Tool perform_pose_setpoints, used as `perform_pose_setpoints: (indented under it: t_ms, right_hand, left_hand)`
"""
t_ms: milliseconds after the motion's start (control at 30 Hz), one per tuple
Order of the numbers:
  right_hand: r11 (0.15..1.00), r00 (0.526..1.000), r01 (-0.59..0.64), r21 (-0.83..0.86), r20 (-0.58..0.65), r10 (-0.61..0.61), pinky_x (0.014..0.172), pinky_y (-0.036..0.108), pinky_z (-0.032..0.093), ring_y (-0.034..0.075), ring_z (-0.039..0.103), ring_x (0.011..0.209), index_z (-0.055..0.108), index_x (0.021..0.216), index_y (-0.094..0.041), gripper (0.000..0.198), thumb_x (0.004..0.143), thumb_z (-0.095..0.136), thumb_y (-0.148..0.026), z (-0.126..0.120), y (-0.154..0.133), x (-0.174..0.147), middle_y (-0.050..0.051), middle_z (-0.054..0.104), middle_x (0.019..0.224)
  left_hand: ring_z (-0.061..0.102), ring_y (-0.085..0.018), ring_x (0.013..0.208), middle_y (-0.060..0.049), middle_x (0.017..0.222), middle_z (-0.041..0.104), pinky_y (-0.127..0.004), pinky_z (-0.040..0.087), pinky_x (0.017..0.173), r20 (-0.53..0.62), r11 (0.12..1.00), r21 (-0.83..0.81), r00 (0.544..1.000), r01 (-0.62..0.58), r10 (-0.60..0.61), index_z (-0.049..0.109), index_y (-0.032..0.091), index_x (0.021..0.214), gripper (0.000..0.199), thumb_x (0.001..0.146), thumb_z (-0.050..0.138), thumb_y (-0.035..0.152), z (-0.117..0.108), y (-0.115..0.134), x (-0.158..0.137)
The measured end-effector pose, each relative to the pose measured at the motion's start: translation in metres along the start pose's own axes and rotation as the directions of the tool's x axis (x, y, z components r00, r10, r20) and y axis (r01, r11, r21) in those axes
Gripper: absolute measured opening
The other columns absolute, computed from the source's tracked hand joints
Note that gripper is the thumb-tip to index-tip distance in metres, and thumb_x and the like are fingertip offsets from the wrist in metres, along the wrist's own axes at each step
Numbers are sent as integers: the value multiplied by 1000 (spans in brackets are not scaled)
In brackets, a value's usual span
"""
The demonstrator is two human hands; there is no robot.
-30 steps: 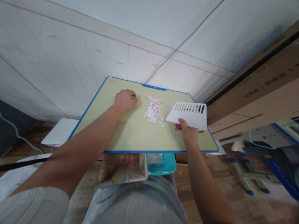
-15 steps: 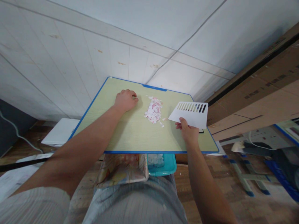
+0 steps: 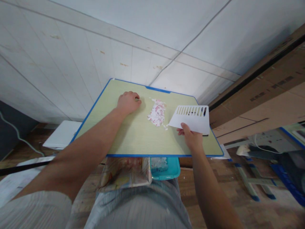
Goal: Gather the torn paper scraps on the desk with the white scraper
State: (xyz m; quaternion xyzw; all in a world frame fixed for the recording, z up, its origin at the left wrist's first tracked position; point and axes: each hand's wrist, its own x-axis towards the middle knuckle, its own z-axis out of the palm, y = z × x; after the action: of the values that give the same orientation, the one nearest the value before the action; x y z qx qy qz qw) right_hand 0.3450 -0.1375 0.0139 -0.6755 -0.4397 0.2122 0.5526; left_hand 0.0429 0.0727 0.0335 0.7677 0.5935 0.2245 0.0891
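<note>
Our right hand [image 3: 191, 136] grips a slotted card [image 3: 194, 120] low, presumably freeing its edge toward scraps [image 3: 157, 113] leftward; whether our curled left hand [image 3: 128, 102] holds anything, we cannot tell.

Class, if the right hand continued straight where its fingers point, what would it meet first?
Probably the loose scraps beside the pile, met by the white slotted plate in the right hand, though its height over the board is unclear.

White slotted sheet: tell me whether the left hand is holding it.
No, the right hand grips the white slotted sheet, while the left hand is apart from it, across the pale scraps.
</note>
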Motion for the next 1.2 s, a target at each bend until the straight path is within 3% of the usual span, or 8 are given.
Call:
perform_pose_setpoints:
  t_ms: [167,433,600,867,1200]
  right_hand:
    - [999,998,-30,31,-56,31,64,40,64,25,73,57,76,82,-26,42,85,89,-66,-15,-1,-11,6,82,69]
    - [988,984,-79,134,-149,99,55,38,61,23,69,52,76,84,-24,51,78,93,-71,-13,1,-10,6,80,68]
    - [993,987,-73,93,-136,86,56,38,59,23,68,53,75,84,-24,51,79,89,-73,-11,0,-10,7,80,68]
    - [994,989,-32,-108,-150,16,76,44,63,26,71,61,72,69,-28,58,94,75,-80,-18,6,-10,7,78,66]
    - [998,993,-30,47,-115,35,61,39,64,23,71,55,75,77,-25,46,84,86,-69,-15,-7,-17,8,81,68]
  left_hand:
    - [72,-43,144,-19,146,84,-57,57,124,4,1000,21,1000,-14,14,91,21,135,44,105,63,38,0,0,-1]
    - [72,-42,145,-19,146,84,-56,58,124,7,999,40,1000,-19,19,91,21,134,44,105,63,38,0,0,0]
    - [72,-41,144,-18,145,84,-56,57,125,1,999,39,1000,-14,14,91,22,133,43,105,62,39,1,-1,0]
    - [71,-42,145,-19,146,84,-57,55,124,-2,1000,4,1000,-13,13,91,22,133,44,104,63,39,2,-2,0]
    - [71,-42,145,-18,145,84,-58,56,125,3,1000,18,1000,-12,12,91,23,135,46,104,62,39,0,0,-1]
